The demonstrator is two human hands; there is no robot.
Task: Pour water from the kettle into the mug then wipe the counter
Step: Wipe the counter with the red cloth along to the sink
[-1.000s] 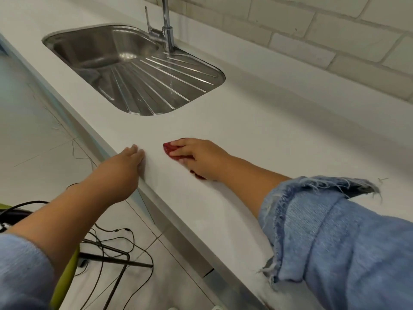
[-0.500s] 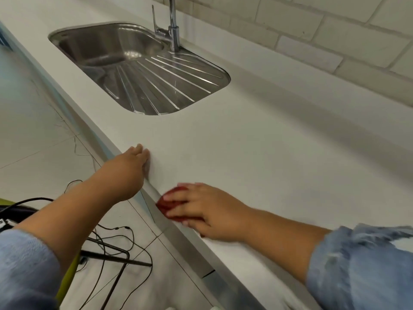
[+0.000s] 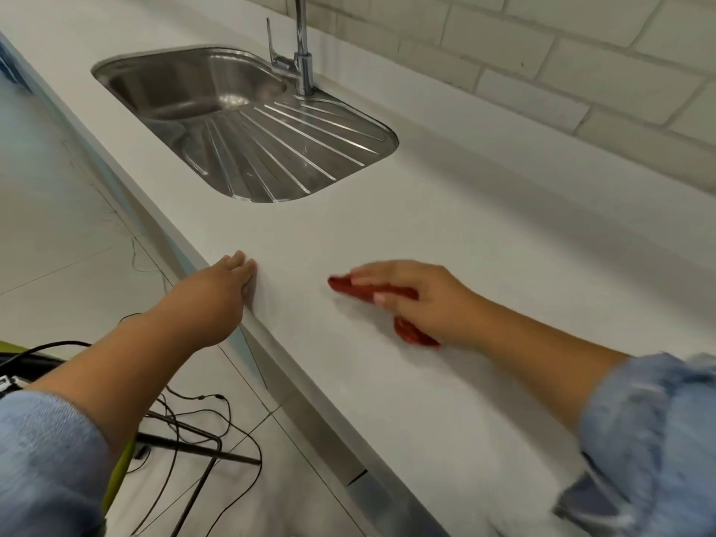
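The right hand (image 3: 422,300) is pressing a red cloth (image 3: 407,327) flat against the white bench (image 3: 484,246), fingers stretched forward over it and thumb tucked against its near side, so the cloth is being pinned under the palm rather than pinched. The cloth is lying bunched into a long shape, its long axis running from the far left, where a pointed end is poking out past the fingertips, back toward the near right under the wrist. It is sitting near the front edge of the bench, well apart from the sink (image 3: 248,125) and tap (image 3: 302,52) farther back. The left hand (image 3: 217,292) is resting on the front edge of the bench, fingers together and curling over the lip, holding nothing. Cables (image 3: 201,420) are lying on the floor below.
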